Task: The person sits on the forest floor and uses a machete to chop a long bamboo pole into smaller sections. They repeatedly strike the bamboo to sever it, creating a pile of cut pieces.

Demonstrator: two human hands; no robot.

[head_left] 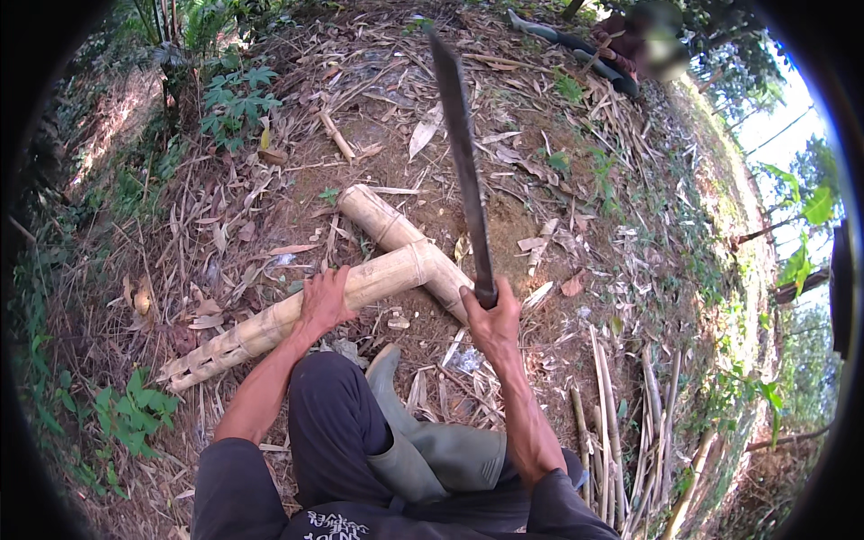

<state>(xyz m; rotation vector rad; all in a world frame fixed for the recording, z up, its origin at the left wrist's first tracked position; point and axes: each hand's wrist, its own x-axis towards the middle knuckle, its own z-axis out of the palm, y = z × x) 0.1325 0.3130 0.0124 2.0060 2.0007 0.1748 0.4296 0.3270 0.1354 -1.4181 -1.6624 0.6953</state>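
Observation:
My left hand (326, 300) is wrapped over a thick, pale bamboo pole (261, 335), which has a row of cut slots near its left end. The pole's right end rests across a shorter bamboo log (376, 219) lying on the ground. My right hand (494, 317) grips the handle of a machete (464, 148). Its long dark blade points up and away from me, tilted slightly left, and is apart from the bamboo.
My boots (450, 454) are folded close below the bamboo. Several thin sticks (610, 423) lie at the right. Dry leaves and bamboo scraps (337, 135) litter the sloping ground. Another person (621, 49) sits at the far right. Green plants (135, 412) grow at the left.

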